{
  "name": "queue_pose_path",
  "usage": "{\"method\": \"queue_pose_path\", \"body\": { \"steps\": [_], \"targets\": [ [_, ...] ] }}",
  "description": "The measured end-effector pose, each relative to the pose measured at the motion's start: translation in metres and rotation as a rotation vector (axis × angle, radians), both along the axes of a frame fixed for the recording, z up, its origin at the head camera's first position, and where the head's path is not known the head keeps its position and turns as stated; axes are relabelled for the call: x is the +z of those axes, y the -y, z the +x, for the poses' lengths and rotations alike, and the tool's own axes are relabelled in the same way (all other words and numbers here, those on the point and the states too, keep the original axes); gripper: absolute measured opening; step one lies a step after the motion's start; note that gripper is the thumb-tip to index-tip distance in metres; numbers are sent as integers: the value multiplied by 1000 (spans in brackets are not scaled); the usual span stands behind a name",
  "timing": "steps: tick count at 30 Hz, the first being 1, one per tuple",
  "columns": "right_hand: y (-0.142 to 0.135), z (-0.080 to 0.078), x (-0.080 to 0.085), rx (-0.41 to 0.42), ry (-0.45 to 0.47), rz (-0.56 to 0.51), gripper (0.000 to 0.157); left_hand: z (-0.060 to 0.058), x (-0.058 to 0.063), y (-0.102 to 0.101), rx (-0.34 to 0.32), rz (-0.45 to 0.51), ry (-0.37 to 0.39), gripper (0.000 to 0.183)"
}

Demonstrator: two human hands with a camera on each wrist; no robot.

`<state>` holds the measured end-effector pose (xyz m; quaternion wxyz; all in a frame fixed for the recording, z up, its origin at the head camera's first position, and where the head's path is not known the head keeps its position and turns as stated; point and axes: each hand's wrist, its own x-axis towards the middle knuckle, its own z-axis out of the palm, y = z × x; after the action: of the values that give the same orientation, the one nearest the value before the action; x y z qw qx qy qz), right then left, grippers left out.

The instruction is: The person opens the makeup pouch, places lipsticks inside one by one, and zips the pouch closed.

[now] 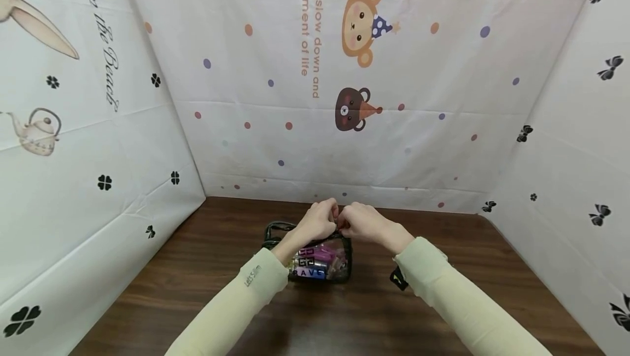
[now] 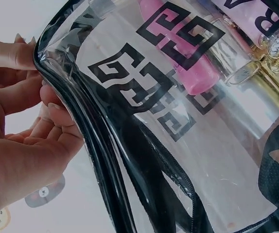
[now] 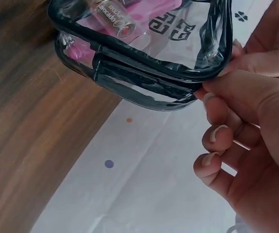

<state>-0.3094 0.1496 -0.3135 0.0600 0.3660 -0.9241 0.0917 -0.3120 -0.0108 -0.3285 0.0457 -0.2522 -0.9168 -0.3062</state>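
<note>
A clear pouch (image 1: 339, 266) with black trim and printed lettering stands on the table, with small items inside. Its right top corner is between my two hands. My left hand (image 1: 319, 221) pinches the black edge there, and in the left wrist view the thumb and fingers of that hand (image 2: 23, 155) meet at the trim. From the other side my right hand (image 1: 366, 222) pinches the same corner; in the right wrist view its thumb and index finger (image 3: 241, 92) close at the end of the zip band, the other fingers curled below. What lies between the fingertips is hidden.
Inside the pouch are a pink tube (image 2: 198, 77), a gold-coloured piece (image 2: 278, 73) and a clear-capped bottle (image 3: 113, 19). A black loop handle (image 1: 278, 226) rises at its left. Patterned white sheets (image 1: 394, 153) enclose the brown wooden table (image 1: 443, 290) at back and sides.
</note>
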Motion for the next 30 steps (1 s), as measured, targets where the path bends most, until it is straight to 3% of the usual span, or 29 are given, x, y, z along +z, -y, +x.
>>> {"method": "queue_pose_path", "body": {
  "steps": [6, 15, 21, 30],
  "targets": [
    [3, -1, 1, 20, -93, 34, 28, -2, 2, -1, 25, -11, 9, 20],
    [1, -1, -2, 7, -104, 30, 18, 0, 1, 0, 52, -30, 24, 19],
    [-2, 0, 0, -2, -137, 44, 15, -1, 2, 9, 61, -40, 35, 17],
    [-5, 2, -2, -21, -111, 36, 13, 0, 2, 23, 68, -64, 59, 17]
  ]
}}
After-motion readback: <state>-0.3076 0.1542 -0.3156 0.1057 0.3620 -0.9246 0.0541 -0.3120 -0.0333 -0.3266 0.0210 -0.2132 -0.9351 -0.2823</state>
